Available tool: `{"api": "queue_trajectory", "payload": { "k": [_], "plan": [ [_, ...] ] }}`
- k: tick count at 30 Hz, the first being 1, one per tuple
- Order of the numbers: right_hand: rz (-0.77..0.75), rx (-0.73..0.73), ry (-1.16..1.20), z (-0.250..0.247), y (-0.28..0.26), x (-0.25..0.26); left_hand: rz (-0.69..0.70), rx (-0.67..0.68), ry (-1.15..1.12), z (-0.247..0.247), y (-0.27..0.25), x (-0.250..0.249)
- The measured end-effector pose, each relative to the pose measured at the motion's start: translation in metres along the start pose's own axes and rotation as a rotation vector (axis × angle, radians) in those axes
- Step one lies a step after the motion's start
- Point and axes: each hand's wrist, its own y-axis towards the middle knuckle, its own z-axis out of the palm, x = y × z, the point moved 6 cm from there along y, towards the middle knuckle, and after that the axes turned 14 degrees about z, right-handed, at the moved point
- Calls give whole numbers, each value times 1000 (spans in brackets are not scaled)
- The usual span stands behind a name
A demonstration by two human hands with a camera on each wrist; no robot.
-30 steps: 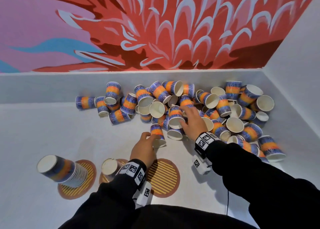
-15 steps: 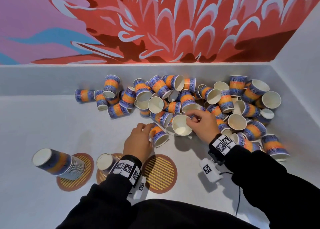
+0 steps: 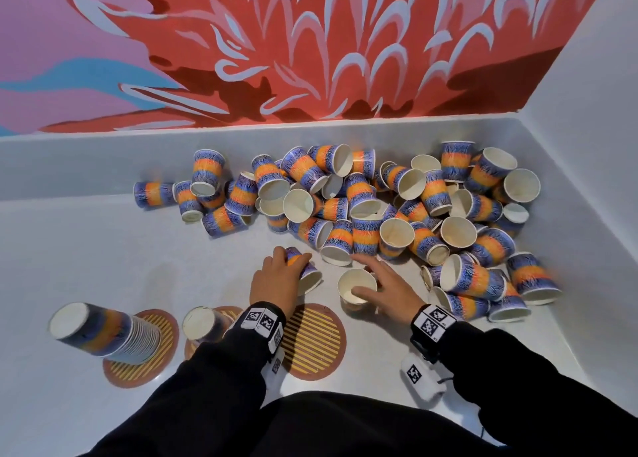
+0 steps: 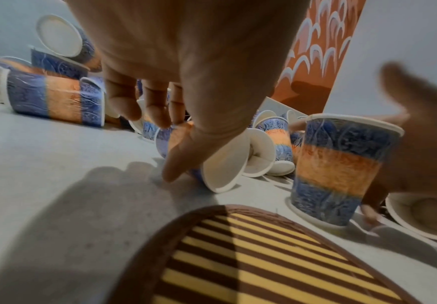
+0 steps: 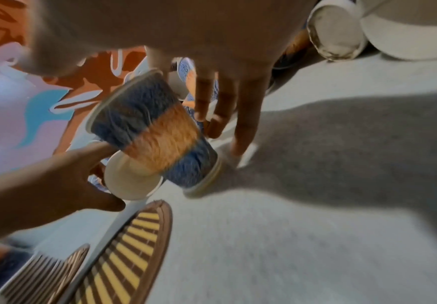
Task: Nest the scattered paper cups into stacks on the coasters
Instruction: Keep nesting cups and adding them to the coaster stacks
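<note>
Blue-and-orange paper cups lie in a loose pile (image 3: 397, 208) at the back right. My left hand (image 3: 286, 266) grips one cup (image 3: 307, 275) lying on its side, mouth to the right, also seen in the left wrist view (image 4: 222, 164). My right hand (image 3: 376, 280) holds a second cup (image 3: 348, 280) mouth-up just in front of the pile, thumb over its rim; the right wrist view shows this cup (image 5: 155, 131) tilted. A tall leaning upside-down stack (image 3: 100, 329) stands on the left coaster (image 3: 141, 370). A short stack (image 3: 202, 323) sits on the middle coaster, partly hidden by my left wrist. The right coaster (image 3: 317, 342) is bare.
A raised grey ledge (image 3: 103, 166) runs along the back under the painted wall. A white side wall (image 3: 587, 146) closes the right. Loose cups (image 3: 483, 284) crowd the table right of my right hand. Bare table (image 3: 86, 256) stretches left of the pile.
Both hands have drawn back from the pile toward the coasters. The right hand's cup, mouth facing me before, now stands mouth-up near the bare coaster. The left hand keeps its cup.
</note>
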Motion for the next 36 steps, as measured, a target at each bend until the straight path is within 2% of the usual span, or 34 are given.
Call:
{"api": "queue_trajectory", "payload": {
  "k": [3,6,8,11,13,15,18,21,24,28,30,33,36],
  "plan": [
    [-39,114,-24,13,-5,-3,-28,-35,5,-8,-3,4],
    [2,32,0,17,-3,-4,-81,-92,-78,-18,-9,3],
    [51,-51,103,16,0,-5,-122,-171,-262,-29,-14,2],
    [76,-81,244,14,4,-3,-171,-402,-702,-52,-23,-1],
    [59,-102,258,12,3,5,-112,-542,-887,-76,-31,-10],
    [17,-135,210,11,3,14,-21,-614,-1035,-99,-37,-21],
    [-30,-148,121,11,-2,31,72,-582,-1170,-109,-37,-33],
    [-92,-93,77,18,-9,50,127,-451,-1104,-100,-37,-42],
    [-154,-117,113,21,-17,63,184,-354,-990,-86,-41,-53],
    [-163,-104,107,24,-22,64,163,-458,-1014,-91,-49,-49],
    [-164,-106,92,25,-26,67,195,-502,-949,-102,-52,-49],
    [-198,-123,115,29,-29,78,298,-400,-792,-99,-51,-60],
    [-208,-133,106,33,-28,83,234,-359,-832,-81,-49,-53]
  ]
}}
